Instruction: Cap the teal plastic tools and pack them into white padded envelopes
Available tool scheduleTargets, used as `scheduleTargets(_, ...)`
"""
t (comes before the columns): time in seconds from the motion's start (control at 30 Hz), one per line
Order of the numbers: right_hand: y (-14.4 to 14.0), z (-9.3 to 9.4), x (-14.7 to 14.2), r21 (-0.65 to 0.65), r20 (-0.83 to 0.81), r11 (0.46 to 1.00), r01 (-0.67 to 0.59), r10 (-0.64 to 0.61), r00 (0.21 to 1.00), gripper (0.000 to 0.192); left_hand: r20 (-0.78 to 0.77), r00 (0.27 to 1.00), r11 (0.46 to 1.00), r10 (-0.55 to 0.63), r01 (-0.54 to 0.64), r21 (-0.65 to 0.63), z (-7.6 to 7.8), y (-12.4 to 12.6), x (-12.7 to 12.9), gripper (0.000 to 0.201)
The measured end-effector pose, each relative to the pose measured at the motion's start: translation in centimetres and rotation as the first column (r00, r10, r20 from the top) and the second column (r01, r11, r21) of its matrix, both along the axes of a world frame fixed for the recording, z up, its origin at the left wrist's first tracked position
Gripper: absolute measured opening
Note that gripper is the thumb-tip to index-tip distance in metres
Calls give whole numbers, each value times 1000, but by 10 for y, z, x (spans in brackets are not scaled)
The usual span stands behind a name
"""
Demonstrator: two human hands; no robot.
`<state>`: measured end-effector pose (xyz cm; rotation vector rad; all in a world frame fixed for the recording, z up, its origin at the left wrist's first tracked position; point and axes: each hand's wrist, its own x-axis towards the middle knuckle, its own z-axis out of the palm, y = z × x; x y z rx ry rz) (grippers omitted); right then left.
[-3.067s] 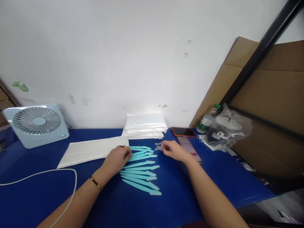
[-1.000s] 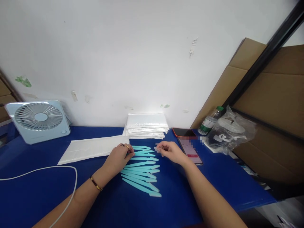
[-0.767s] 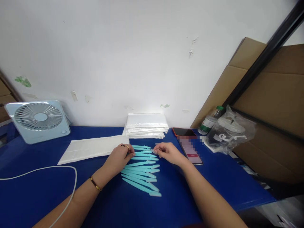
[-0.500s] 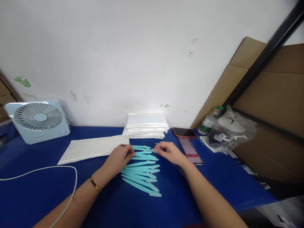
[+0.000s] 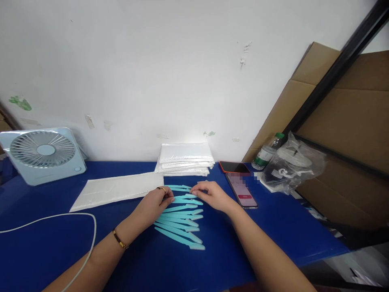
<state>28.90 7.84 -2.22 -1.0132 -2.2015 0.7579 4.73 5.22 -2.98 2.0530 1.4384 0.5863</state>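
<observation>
Several slim teal plastic razors (image 5: 179, 221) lie in a row on the blue table (image 5: 45, 247), tips pointing right. My left hand (image 5: 154, 205), with rings and a bracelet, pinches the handle end of one teal razor (image 5: 182, 199) near the top of the row. My right hand (image 5: 209, 194) grips that razor's tip end, where a small clear cap sits between the fingers. Both hands rest low on the table surface.
A flat white bag (image 5: 115, 190) lies left of the hands; a stack of white bags (image 5: 185, 159) stands by the wall. A small fan (image 5: 42, 156), a white cable (image 5: 60, 219), two phones (image 5: 241, 188), a bottle (image 5: 267, 152) and a plastic-wrapped item (image 5: 288, 166) surround them.
My right hand came left from beside the row with a small clear cap and now meets the tip of the razor held by my left hand. The view shifted slightly.
</observation>
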Motion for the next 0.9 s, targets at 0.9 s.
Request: scheduleTargets(0.9, 19, -13, 19, -291, -408, 929, 227, -336, 849, 16, 262, 952, 985, 160, -138, -104, -7, 8, -13, 39)
